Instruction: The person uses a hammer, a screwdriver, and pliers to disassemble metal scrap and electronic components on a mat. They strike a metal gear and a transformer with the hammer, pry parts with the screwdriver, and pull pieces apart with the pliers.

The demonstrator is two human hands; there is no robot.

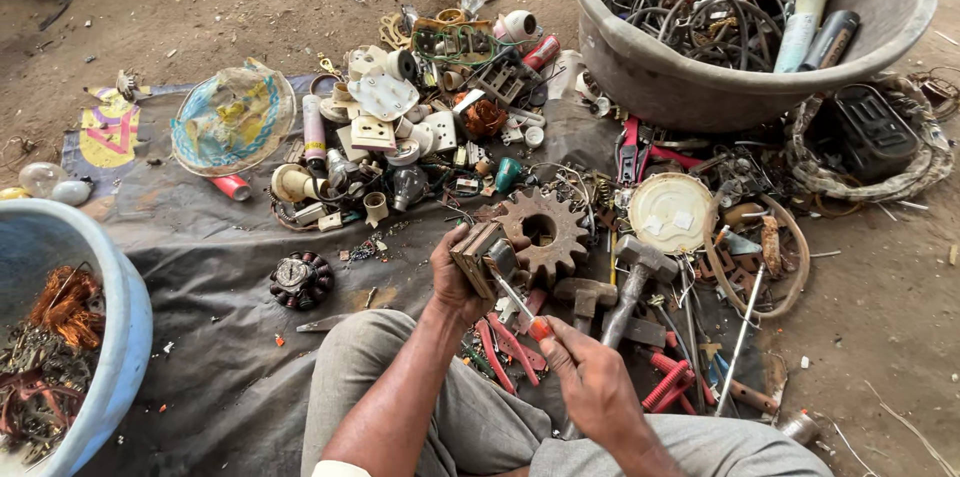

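Observation:
My left hand [452,282] grips a small blocky metal part with brown laminated sides [482,253], held up over my lap. My right hand [590,382] holds a screwdriver with an orange handle [527,315], whose shaft runs up and left so its tip touches the block. Just behind the block lies a rusty toothed gear [541,229] on the grey tarp [215,277]. Two hammers [632,282] rest to the right of my hands.
A big grey tub [640,72] full of wires stands at the back right. A blue basin [115,337] with copper windings sits at the left. Switches, sockets, bulbs, a round white lid [668,212], red-handled pliers [510,347] and a small motor stator [300,279] litter the tarp.

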